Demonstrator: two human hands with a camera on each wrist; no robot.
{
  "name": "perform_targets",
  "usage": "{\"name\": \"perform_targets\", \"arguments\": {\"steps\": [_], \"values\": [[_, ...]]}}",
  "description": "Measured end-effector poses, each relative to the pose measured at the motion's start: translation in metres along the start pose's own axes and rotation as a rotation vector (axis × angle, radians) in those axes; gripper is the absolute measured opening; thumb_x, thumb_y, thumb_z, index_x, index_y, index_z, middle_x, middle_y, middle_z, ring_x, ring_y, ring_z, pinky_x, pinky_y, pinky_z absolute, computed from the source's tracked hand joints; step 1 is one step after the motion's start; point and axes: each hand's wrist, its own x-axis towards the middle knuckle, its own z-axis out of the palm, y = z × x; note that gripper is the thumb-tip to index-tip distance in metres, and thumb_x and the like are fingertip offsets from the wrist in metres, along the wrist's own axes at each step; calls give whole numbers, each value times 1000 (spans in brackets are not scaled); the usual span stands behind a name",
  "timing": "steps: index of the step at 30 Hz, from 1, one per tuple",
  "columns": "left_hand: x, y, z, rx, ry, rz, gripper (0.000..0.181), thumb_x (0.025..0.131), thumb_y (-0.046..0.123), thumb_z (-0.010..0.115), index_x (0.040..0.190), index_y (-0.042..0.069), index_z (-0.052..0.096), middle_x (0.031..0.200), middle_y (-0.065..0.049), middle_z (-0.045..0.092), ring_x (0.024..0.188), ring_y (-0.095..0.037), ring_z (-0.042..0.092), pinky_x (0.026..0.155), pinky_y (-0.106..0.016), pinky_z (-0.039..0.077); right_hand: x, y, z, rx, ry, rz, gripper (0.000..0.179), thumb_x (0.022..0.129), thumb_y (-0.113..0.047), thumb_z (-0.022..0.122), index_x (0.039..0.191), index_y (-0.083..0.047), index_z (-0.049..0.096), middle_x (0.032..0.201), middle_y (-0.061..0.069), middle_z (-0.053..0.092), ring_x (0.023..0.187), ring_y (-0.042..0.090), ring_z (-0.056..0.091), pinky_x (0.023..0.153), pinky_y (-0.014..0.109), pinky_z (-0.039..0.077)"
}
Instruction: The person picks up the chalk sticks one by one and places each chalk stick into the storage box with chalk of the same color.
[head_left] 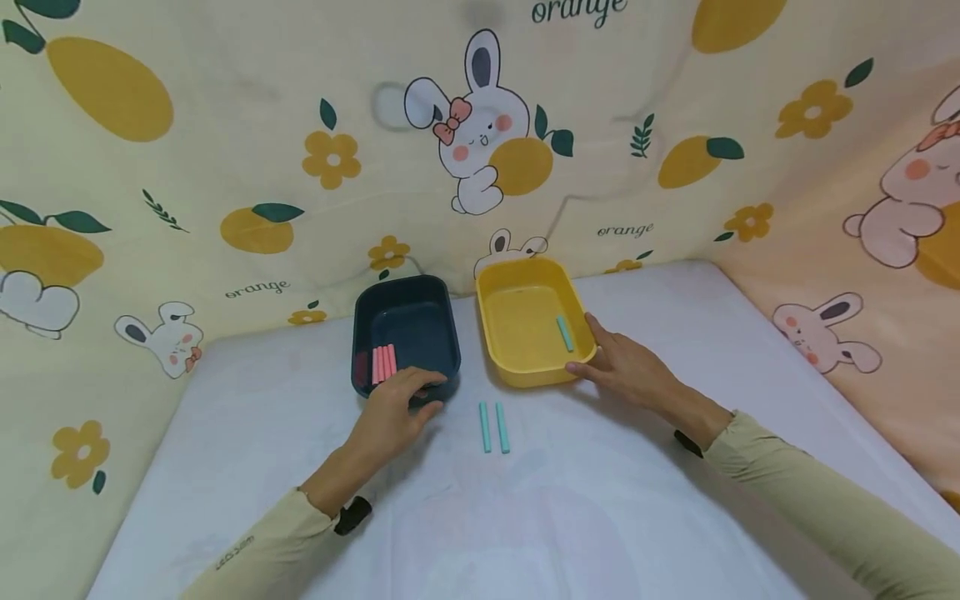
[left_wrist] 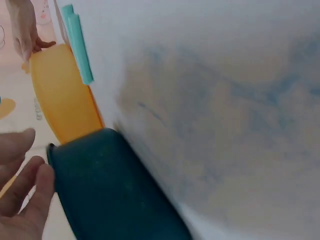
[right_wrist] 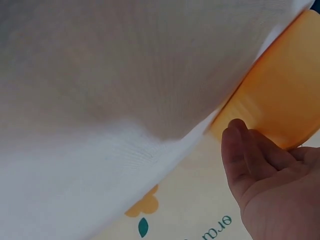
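Note:
My left hand (head_left: 393,408) is at the near edge of a dark navy box (head_left: 442,312), fingers over the rim and thumb apart from them. Several pink chalk-like sticks (head_left: 384,363) lie side by side in that box. At the near right corner of a yellow box (head_left: 517,375), my right hand (head_left: 630,367) touches the outer walls with thumb and fingers spread. One teal chalk-like stick (head_left: 565,333) lies inside the yellow box. Two more teal sticks (head_left: 502,427) lie nearly parallel on the table in front of the boxes. In the right wrist view, the fingers (right_wrist: 250,155) rest against the yellow wall.
A white cloth covers the table (head_left: 480,533). Behind the boxes rises a cream curtain (head_left: 337,67) printed with rabbits, oranges and flowers, and it continues along the right side. The two boxes stand close together near the table's back edge.

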Motion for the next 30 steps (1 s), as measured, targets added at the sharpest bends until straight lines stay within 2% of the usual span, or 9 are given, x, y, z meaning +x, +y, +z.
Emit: {"name": "perform_targets", "arguments": {"steps": [7,11,13,15,17,20,23,25,30], "values": [[-4,-8,-1,-64,58,-10,35,81,0,79,113,10,70,108,-4,72,96,-18,70,85,-32,60,1,-1,0,19,-16,3,106,87,-79,45,161,-19,-1,159,24,33,143,46,36,113,66,32],[-7,-2,6,27,97,71,35,79,6,83,112,10,71,108,-2,71,99,-16,67,87,-31,59,0,-1,0,19,-20,13,107,87,-80,44,161,-19,-3,160,23,31,144,46,34,113,66,31],[-8,4,11,62,78,128,35,78,10,84,112,11,72,109,0,71,102,-15,65,89,-31,58,0,-1,0,18,-15,7,107,87,-79,44,161,-18,-3,160,23,31,144,46,34,113,66,31],[-6,9,17,63,12,175,35,79,14,84,112,12,72,111,1,71,105,-14,64,92,-31,58,1,-1,0,18,-12,5,107,87,-79,44,161,-18,-3,160,23,32,143,46,35,114,65,31],[-2,14,22,45,-89,184,37,80,21,84,114,14,72,113,3,70,108,-13,64,94,-30,57,2,-2,0,21,-10,5,106,87,-79,44,161,-19,-3,160,23,32,143,46,35,114,65,31],[8,19,29,49,-243,141,46,81,34,83,121,16,69,122,3,67,114,-13,61,101,-32,53,2,-3,0,15,-17,15,106,87,-80,43,161,-21,-5,160,24,30,143,47,34,114,66,30],[20,24,35,80,-359,81,59,80,48,80,128,16,66,132,1,63,124,-17,57,108,-37,48,1,-1,0,15,-22,18,105,88,-79,43,161,-21,-5,160,24,30,144,48,33,114,67,30],[26,28,39,115,-414,53,69,78,55,79,132,17,63,137,0,60,129,-19,53,111,-39,46,1,1,1,21,-20,13,105,88,-79,44,161,-21,-5,160,24,30,144,47,33,114,66,30],[32,30,43,222,-489,73,82,75,65,76,139,17,57,142,0,56,131,-20,51,112,-39,44,2,2,3,49,-6,-1,105,87,-78,46,161,-22,-3,161,21,30,145,45,33,115,65,29]]}}
